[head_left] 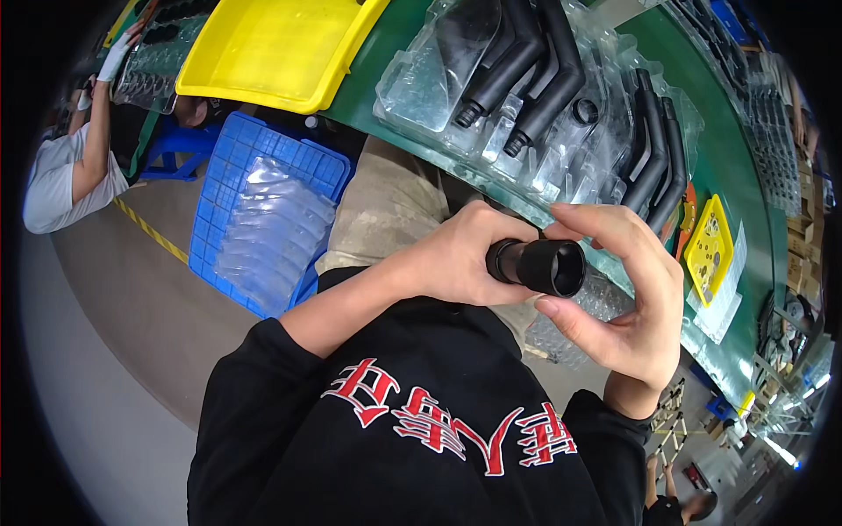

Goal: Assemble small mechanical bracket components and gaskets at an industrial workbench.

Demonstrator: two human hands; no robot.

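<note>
My left hand (469, 254) is wrapped around a short black cylindrical tube (560, 267), held in front of my body. The tube's wider, hollow end faces up toward me; its other end is hidden in my grip. My right hand (636, 294) curves around that hollow end with thumb and fingers apart. The thumb tip is close to the rim, and I cannot tell whether it touches. Beyond both hands, black bent pipes (557, 74) with threaded ends lie in a clear plastic tray (421, 83) on the green table.
A yellow bin (263, 96) stands at the far left of the green table (737, 167). Below it, a blue crate (224, 175) holds clear plastic pieces. More bent pipes (653, 149), an orange-handled tool (687, 215) and a small yellow tray (710, 237) lie to the right. Another person (79, 175) works at the left.
</note>
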